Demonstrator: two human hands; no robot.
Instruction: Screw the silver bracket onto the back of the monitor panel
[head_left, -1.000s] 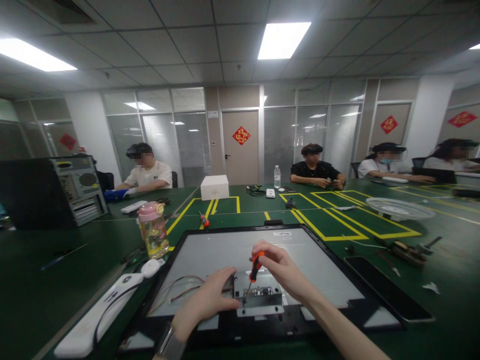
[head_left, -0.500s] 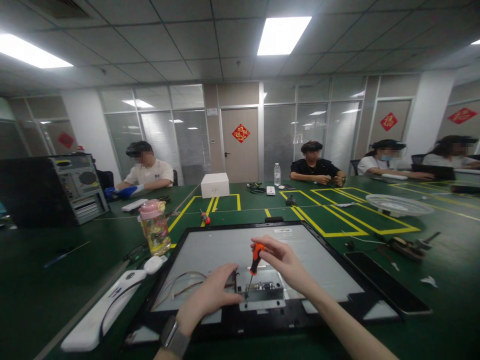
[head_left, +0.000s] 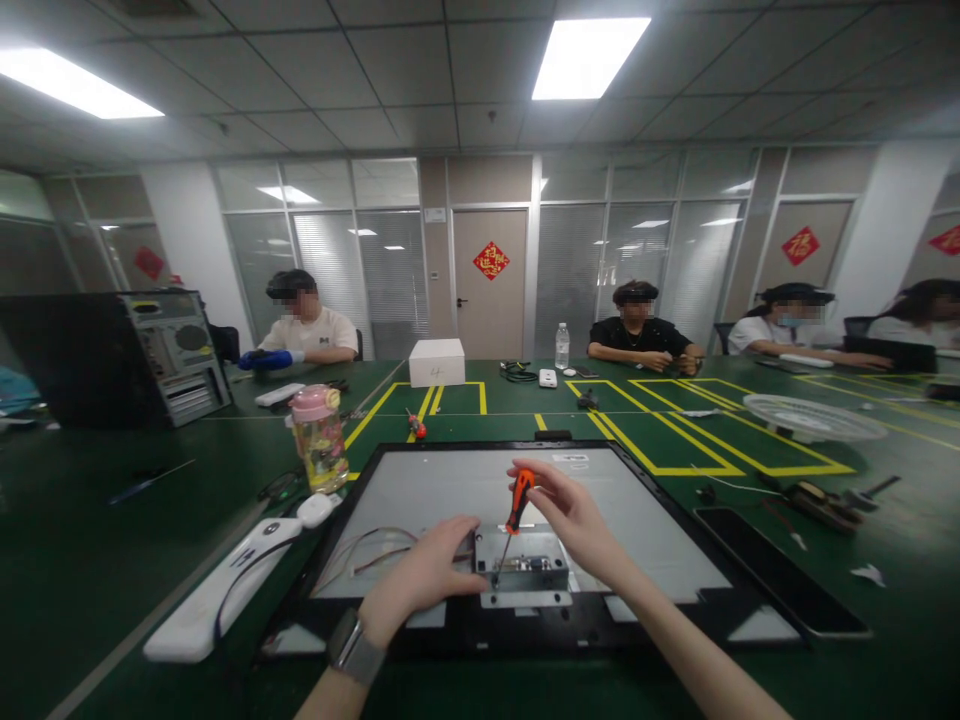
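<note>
While the metal housing (head_left: pixel 532 545) lies near the front edge of the flat panel (head_left: pixel 420 480), work centres on its front left corner. The orange-and-black screwdriver (head_left: pixel 520 500) comes down there, tilted, handle top leaning right and away from the wearer. Tip lands close by the left thumb; too small to tell whether it sits in a screw head.

Right hand (head_left: pixel 574 515): fingers closed on the driver's handle, near its top. Left hand (head_left: pixel 421 570): thumb and fingers wide, spanning the housing's left end; pressing or merely resting, cannot tell.

Judgement on technique: bring the shaft more upright, in line with the screw, and press straight down as it turns; a slanted bit likely slips. Shift that thumb off the tip's path, yet brace the housing against twisting. Go light, since the panel beneath could mark or crack.

Thin wires (head_left: pixel 379 535) lie on the panel left of the housing; best kept clear of the blade. Beyond, on the green surface (head_left: pixel 67 560): white power strip (head_left: pixel 221 590) left, dark slab (head_left: pixel 780 575) right.
</note>
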